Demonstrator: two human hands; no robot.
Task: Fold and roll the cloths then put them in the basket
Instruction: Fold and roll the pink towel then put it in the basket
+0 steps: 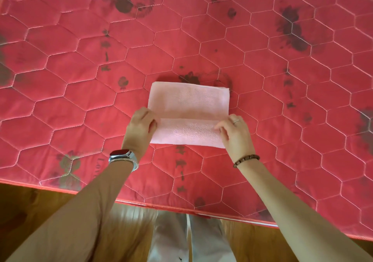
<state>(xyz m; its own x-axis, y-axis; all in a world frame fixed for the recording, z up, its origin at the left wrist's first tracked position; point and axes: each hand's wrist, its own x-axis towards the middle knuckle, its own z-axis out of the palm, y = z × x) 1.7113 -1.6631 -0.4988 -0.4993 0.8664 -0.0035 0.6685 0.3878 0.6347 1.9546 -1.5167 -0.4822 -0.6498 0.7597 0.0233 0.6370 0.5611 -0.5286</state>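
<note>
Evidently soft and light, the pink cloth [187, 100] is being pinched at its flap's ends by the left hand [141, 126] and right hand [235, 133], fingers curled.

A red quilted mattress [80, 79] fills nearly the whole view, its cover stitched with pale thread into long hexagons [220, 45]. Dark, faded flower prints [290, 29] are scattered over it, heaviest toward the far left and far right corners, and a greyish worn patch [68, 164] lies near the near-left edge. A red piped seam [60, 189] runs along the near edge, slanting down to the right. Below it lies a floor [50, 211] of warm brown wood grain. The light is soft and even, casting no hard shadows.
</note>
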